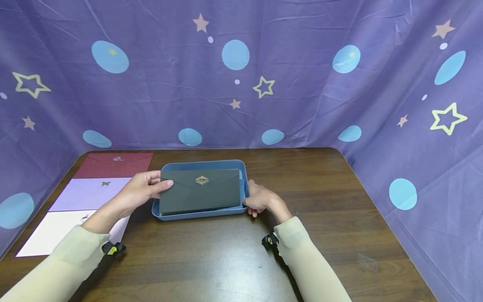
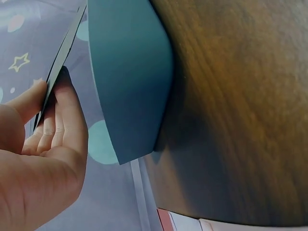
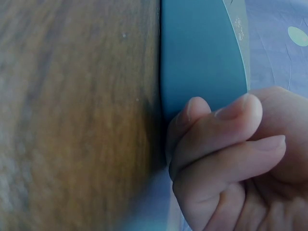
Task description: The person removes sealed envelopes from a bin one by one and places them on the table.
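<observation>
In the head view a dark green envelope (image 1: 200, 195) with a gold emblem lies over a blue tray (image 1: 203, 216). My left hand (image 1: 141, 191) pinches its left end, thumb on top and fingers underneath. From the left wrist view, the envelope (image 2: 65, 50) is tilted and its held end is raised above the rim of the tray (image 2: 127, 82). At the tray's right end, my right hand (image 1: 262, 198) grips the rim. Its curled fingers (image 3: 216, 159) press against the tray's outer wall (image 3: 202, 57), while the thumb is mostly hidden. A blue edge shows beneath the envelope's right end.
To the left, a maroon envelope (image 1: 113, 165), a lilac envelope (image 1: 88, 195) and a white envelope (image 1: 56, 230) lie in a column on the brown wooden table (image 1: 320, 201). A purple curtain (image 1: 294, 46) with stars and dots surrounds the table's back and sides.
</observation>
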Tool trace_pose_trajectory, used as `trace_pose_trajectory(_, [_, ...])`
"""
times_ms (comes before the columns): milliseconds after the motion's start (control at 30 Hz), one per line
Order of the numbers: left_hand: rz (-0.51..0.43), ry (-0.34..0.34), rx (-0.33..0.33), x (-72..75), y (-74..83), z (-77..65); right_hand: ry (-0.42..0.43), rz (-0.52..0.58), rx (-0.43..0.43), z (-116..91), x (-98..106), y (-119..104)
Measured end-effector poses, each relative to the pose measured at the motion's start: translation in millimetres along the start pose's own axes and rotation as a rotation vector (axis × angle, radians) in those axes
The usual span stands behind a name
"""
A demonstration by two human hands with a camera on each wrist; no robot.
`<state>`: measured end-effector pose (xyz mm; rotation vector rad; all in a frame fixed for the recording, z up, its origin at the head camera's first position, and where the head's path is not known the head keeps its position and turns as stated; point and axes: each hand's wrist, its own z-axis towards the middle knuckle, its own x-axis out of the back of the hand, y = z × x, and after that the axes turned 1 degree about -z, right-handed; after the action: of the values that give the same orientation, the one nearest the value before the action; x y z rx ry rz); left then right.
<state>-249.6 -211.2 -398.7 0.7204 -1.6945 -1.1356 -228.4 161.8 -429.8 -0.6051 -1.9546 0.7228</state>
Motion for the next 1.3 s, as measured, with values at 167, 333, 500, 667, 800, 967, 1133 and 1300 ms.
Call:
trace_pose_trajectory(167, [-0.036, 0.013, -0.007, 7.1, 3.1, -2.0, 0.003, -0.011, 0.003, -1, 0, 1])
trace_pose_trajectory(333, [-0.072, 0.017, -0.014, 21.2, 6.9, -6.0, 0.003, 0.005, -0.003, -2, -1, 0])
trace_pose_trajectory(500, [-0.095, 0.021, -0.047, 40.1, 6.8, -15.9, 0.003, 0.024, -0.004, -2, 0, -1])
trace_pose_trajectory(667, [-0.072, 0.015, -0.050, 62.4, 1.5, -30.9, 0.001, 0.029, 0.003, -2, 0, 0])
trace_pose_trajectory(800, [-0.023, 0.002, -0.021, 79.5, -3.4, -44.5, -0.001, 0.029, -0.001, -2, 0, 1])
trace_pose_trajectory(967, [0.064, -0.037, 0.034, 97.2, -10.5, -60.6, -0.004, 0.018, -0.004, -2, 0, 1])
trace_pose_trajectory(1133, [0.076, -0.107, 0.077, 111.7, -20.4, -76.7, -0.012, 0.018, -0.006, -2, -1, 1])
trace_pose_trajectory(1300, [0.055, -0.180, 0.080, 120.8, -32.5, -93.2, -0.003, 0.020, -0.003, -2, -1, 0])
